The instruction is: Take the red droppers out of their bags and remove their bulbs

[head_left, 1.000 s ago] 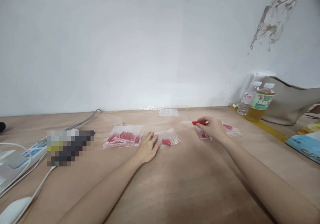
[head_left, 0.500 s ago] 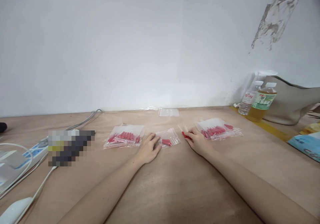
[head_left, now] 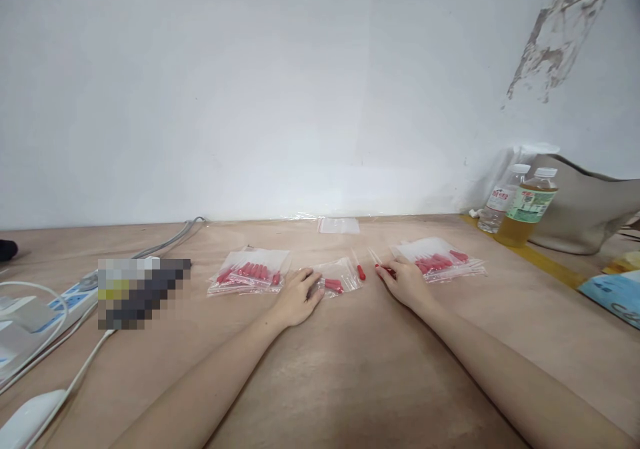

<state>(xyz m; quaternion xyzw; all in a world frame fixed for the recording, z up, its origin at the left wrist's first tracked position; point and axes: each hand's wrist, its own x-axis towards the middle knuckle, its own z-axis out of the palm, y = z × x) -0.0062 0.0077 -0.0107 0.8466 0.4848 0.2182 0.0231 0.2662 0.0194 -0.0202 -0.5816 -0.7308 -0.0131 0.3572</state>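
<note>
Resting on the worktop [head_left: 350,375], the right hand [head_left: 407,283] pinched a red-bulbed dropper [head_left: 384,269] at its fingertips. The bulb lay against the fingers, and the clear stem pointed away towards the wall, slightly left. The left hand [head_left: 297,297] lay unclenched on a small bag [head_left: 343,275].

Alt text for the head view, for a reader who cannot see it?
A person's left hand rests on a clear bag on a wooden table, while the right hand pinches a red-tipped dropper. Another dropper lies between them, a fuller bag to the left and another bag to the right.
</note>
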